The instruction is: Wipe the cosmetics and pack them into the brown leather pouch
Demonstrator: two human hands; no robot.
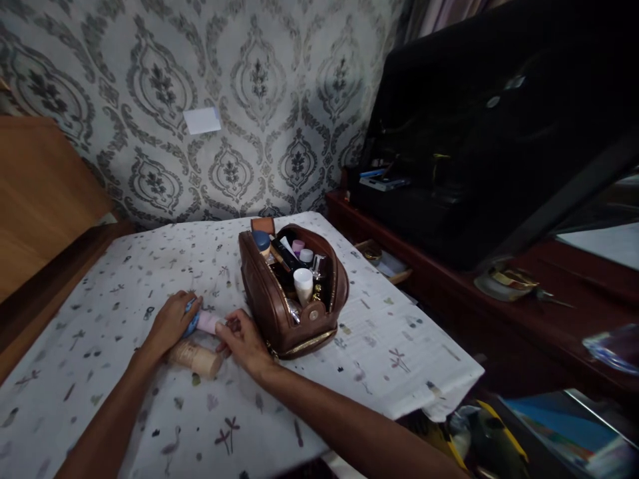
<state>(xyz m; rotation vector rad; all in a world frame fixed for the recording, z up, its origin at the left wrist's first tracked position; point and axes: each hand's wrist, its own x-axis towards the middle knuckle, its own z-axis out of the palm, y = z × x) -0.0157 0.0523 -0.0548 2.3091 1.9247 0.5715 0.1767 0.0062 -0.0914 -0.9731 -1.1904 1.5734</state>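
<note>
A small pink-and-blue bottle (206,322) lies low over the patterned cloth, its exact kind hard to make out. My left hand (172,322) is closed around its blue end. At the pink end, the fingers of my right hand (244,340) are bent in and pinch the tip. Just below the two hands a beige bottle (194,358) rests on its side, partly behind my left wrist. Beside my right hand stands a brown leather toiletry bag (267,299), unzipped, with a white-capped tube (303,285), a blue-capped bottle (261,241) and several other cosmetics inside.
The bag stands on a table with a white printed cloth (369,332). Right of it runs a dark red dresser (549,279) with a large black screen (464,133) and a slightly pulled-out drawer (399,276). A wooden panel (44,199) borders the left side.
</note>
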